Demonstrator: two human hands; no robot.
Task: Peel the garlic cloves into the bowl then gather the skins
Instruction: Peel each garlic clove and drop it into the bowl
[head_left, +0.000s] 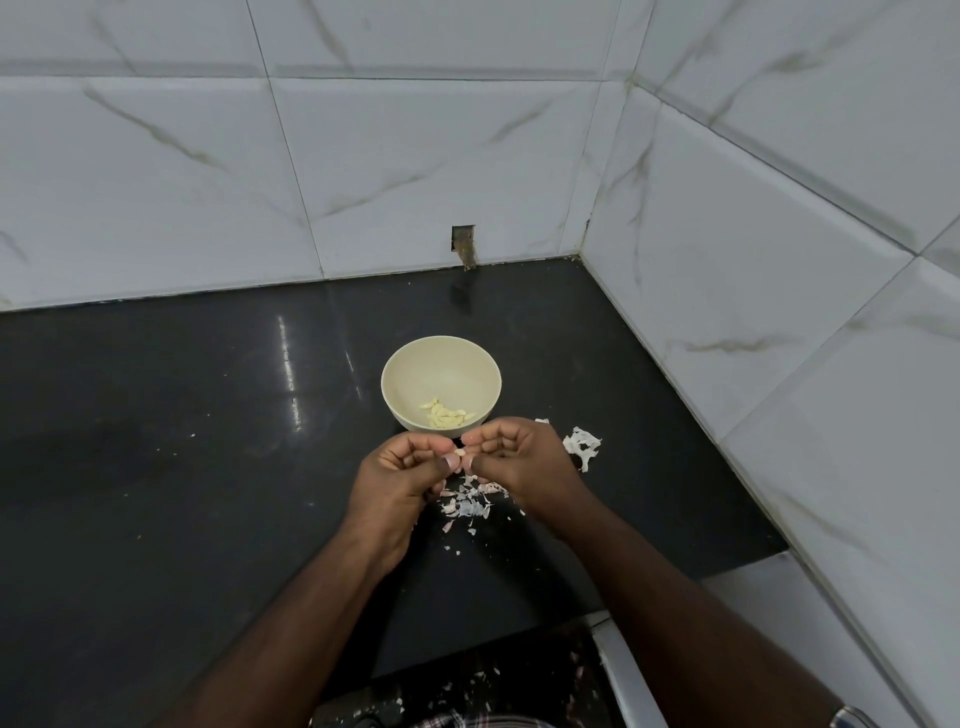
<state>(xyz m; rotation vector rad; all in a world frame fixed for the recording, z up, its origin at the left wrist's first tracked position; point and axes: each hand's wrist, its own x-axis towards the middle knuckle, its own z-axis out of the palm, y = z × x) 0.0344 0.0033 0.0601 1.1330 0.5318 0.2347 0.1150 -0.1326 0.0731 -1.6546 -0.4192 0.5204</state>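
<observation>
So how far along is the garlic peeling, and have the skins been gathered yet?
Partly done. Several peeled pale cloves already lie in the round cream bowl. In hand: the left hand and right hand pinch one small garlic clove between their fingertips, just in front of the bowl. Left: the papery white skins lie scattered on the glossy black counter, with a separate clump to the right, not gathered.

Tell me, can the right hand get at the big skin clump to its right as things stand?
Probably yes: the skin clump lies open on the counter beside the right hand, nothing between, though that hand is pinching a clove.
</observation>
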